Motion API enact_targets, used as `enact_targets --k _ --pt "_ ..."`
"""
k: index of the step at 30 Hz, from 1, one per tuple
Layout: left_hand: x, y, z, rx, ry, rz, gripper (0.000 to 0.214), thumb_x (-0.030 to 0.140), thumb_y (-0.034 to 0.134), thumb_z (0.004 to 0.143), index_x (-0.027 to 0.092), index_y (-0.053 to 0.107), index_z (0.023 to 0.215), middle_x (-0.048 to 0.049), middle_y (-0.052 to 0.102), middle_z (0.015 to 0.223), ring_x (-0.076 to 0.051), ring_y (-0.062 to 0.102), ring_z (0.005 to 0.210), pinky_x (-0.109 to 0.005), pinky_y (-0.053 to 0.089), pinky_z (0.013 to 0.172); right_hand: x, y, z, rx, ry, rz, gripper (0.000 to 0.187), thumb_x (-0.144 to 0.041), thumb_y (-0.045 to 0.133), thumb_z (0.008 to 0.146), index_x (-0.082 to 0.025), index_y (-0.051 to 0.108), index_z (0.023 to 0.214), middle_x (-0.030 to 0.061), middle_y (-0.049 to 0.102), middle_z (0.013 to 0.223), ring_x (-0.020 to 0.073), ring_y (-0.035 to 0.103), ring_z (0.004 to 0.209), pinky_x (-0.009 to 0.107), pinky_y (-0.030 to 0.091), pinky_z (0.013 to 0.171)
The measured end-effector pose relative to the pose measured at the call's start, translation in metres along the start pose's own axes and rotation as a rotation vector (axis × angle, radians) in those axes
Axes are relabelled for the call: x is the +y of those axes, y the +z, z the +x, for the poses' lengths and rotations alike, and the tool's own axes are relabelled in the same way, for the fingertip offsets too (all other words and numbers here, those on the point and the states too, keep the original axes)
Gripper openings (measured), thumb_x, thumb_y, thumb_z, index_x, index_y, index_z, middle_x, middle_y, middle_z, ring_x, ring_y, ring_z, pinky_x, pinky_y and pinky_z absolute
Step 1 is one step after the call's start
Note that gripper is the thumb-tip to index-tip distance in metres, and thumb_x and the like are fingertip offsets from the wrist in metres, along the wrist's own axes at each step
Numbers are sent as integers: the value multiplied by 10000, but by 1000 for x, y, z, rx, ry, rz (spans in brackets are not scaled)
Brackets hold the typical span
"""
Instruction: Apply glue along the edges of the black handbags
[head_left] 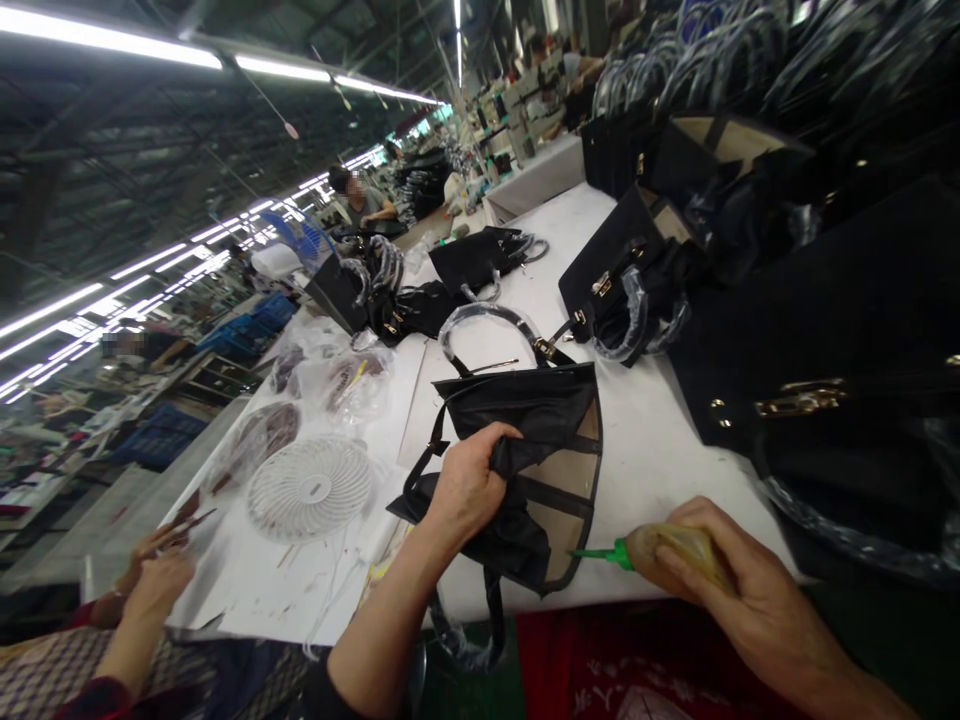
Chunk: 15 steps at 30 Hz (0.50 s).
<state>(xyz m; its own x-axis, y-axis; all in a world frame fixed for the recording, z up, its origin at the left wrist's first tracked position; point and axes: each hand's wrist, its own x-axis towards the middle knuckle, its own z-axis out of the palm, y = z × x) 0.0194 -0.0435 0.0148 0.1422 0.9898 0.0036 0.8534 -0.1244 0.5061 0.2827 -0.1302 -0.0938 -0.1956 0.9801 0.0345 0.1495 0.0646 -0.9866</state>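
A black handbag (540, 410) lies open on the white table (660, 440) in front of me, its tan lining showing. My left hand (469, 485) is closed on a fold of the bag's black fabric at its near edge. My right hand (720, 575) is wrapped round a yellowish squeeze bottle (671, 548) whose green nozzle (596, 553) points left at the bag's lower corner. The bag's plastic-wrapped handle (487, 318) arches on the table beyond it.
Several black handbags (630, 285) stand along the right side and far end. A white fan grille (310, 488) and plastic bags of small parts (341, 380) lie to the left. Another person's hands (154, 575) work at lower left. Other workers sit farther back.
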Motion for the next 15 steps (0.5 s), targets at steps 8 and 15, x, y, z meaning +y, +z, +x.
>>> enact_targets --k 8,15 --pt "-6 4 -31 83 -59 -76 257 108 487 834 236 638 997 26 724 961 -136 677 897 -219 491 793 1 -1 -6 -17 -1 4 203 -416 496 1002 -237 539 916 -3 552 868 191 561 782 274 439 718" --pt "-14 10 -48 148 -20 -133 192 141 526 837 222 627 978 -14 723 1071 -148 674 1000 -229 497 873 -5 2 -7 -59 -45 41 184 -393 477 1026 -238 520 937 -18 522 866 162 539 766 258 421 707"
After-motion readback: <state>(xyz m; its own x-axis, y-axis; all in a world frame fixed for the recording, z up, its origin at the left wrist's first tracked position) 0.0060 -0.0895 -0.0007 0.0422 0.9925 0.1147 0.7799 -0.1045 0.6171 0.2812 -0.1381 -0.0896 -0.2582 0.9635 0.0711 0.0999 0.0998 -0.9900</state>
